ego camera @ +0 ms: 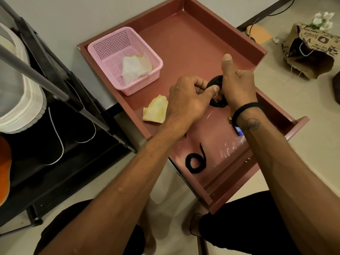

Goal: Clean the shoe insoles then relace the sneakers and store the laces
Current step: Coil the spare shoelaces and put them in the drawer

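Observation:
Over the open reddish-brown drawer (193, 39), both my hands hold a black shoelace (218, 103) wound into a coil. My left hand (185, 100) pinches the coil with thumb and fingers. My right hand (237, 83) grips its other side, thumb pointing up. A second black lace (196, 161), loosely coiled, lies on the drawer floor near its front. On the black shoe rack (77, 111) at the left lie dark insoles (53, 129) with white edges and a white-soled sneaker (20, 100).
A pink mesh basket (114, 46) with crumpled tissue stands at the drawer's back left. A yellow cloth (156, 111) lies beside my left hand. A small blue object (239, 130) and clear plastic lie under my right wrist. A brown paper bag (311, 50) sits on the floor at right.

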The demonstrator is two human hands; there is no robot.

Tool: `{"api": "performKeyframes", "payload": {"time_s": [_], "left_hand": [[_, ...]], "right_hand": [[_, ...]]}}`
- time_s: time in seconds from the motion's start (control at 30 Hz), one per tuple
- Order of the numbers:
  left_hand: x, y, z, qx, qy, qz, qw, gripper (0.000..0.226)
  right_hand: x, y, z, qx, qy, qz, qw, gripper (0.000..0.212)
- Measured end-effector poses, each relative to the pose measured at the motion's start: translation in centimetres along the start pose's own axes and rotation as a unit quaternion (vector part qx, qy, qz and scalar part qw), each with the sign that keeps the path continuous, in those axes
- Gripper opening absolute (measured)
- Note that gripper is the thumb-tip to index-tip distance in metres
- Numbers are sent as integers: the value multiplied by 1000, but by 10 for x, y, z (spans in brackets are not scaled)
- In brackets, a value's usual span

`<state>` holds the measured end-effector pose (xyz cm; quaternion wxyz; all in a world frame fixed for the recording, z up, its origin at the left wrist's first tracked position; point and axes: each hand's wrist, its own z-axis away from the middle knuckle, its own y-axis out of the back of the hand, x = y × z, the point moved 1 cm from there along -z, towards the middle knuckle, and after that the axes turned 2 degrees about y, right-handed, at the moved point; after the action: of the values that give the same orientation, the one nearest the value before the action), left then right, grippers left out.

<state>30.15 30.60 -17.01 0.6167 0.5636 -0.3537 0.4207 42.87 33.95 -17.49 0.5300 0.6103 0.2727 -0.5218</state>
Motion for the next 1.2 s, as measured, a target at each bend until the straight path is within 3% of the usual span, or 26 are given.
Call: {"api": "performKeyframes", "payload": {"time_s": [0.1, 0.2, 0.43, 0.5, 0.67, 0.8, 1.0, 1.2], "left_hand": [[-5, 2, 0, 13, 35, -16, 999, 20], [-9, 7, -3, 25, 66, -22, 997, 24], [-14, 20, -8, 57, 79, -41, 994, 31], [-16, 19, -9, 50, 82, -52, 994, 28], [-20, 12, -8, 41, 79, -87, 992, 23], [-23, 8, -7, 31, 71, -106, 991, 22], [-21, 10, -10, 39, 44, -117, 991, 16], [-23, 16, -13, 12, -3, -161, 987, 15]], "right_hand": [[-3, 3, 1, -87, -73, 34, 993, 63], [-3, 10, 3, -196, -168, -13, 966, 68], [-5, 24, 2, -335, -162, -132, 919, 50], [-2, 27, 3, -343, -143, -102, 923, 37], [10, 31, -3, -301, -131, -18, 944, 42], [14, 31, -6, -286, -101, 56, 951, 34], [15, 32, -8, -269, -113, -31, 956, 35], [11, 28, -3, -315, -69, 57, 945, 43]]}}
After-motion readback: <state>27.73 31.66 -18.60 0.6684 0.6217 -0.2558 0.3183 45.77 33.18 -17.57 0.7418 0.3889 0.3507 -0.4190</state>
